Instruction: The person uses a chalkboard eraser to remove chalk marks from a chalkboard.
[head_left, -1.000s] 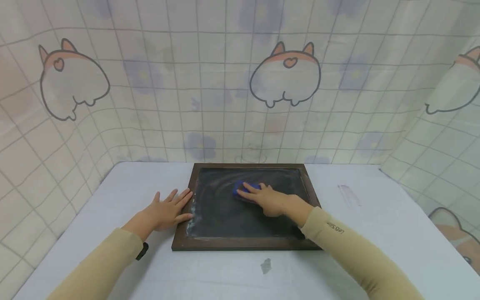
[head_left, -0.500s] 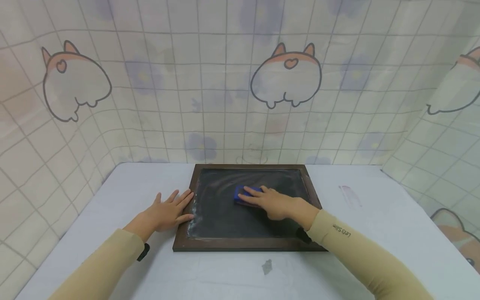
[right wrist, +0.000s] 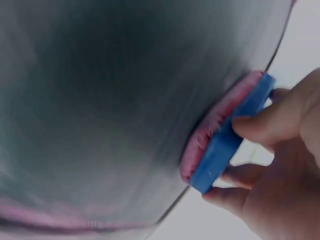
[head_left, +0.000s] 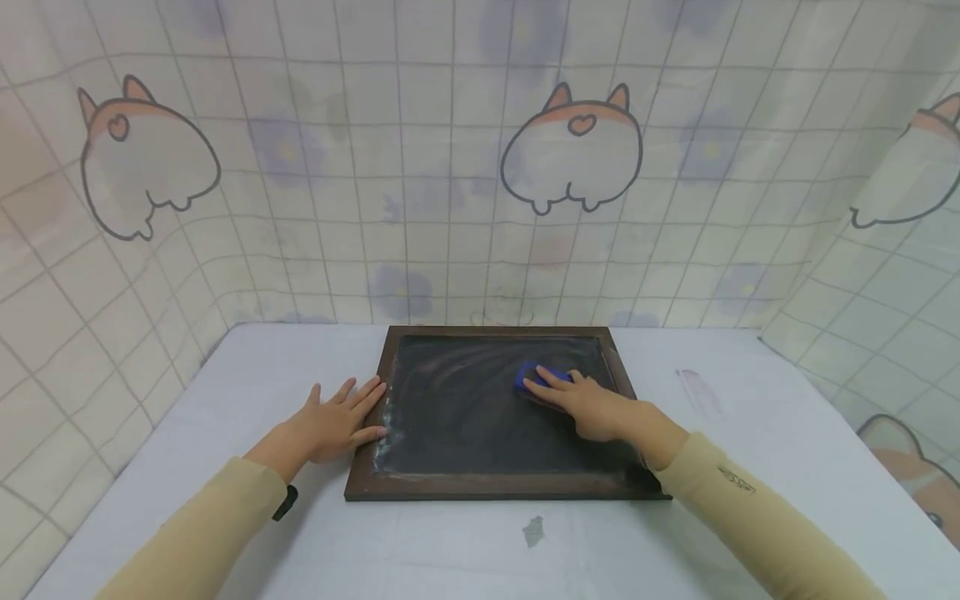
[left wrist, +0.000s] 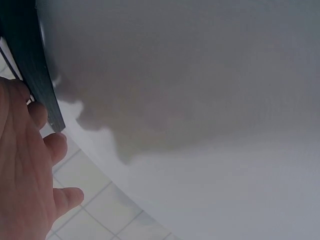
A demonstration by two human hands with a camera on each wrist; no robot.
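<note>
A chalkboard point(head_left: 465, 433) in a dark brown wooden frame lies on the white table, faint pale smears across its black surface and a whitish patch near its left edge. My right hand point(head_left: 592, 407) grips a blue chalkboard eraser point(right wrist: 220, 150), thumb on one side and fingers on the other. The eraser's pink felt side rests against the board, right of its middle in the head view. My left hand point(head_left: 330, 423) lies with spread fingers on the board's left frame; in the left wrist view those fingers point(left wrist: 55, 147) are by the frame's edge.
The white table point(head_left: 420, 550) extends around the board, with a small grey mark point(head_left: 533, 531) in front and a faint reddish stain point(head_left: 699, 392) to the right. A grid-patterned curtain point(head_left: 450, 250) with cartoon animals hangs behind and at both sides.
My right hand first draws the eraser slightly nearer, then moves it to the right across the board. The left hand stays on the frame.
</note>
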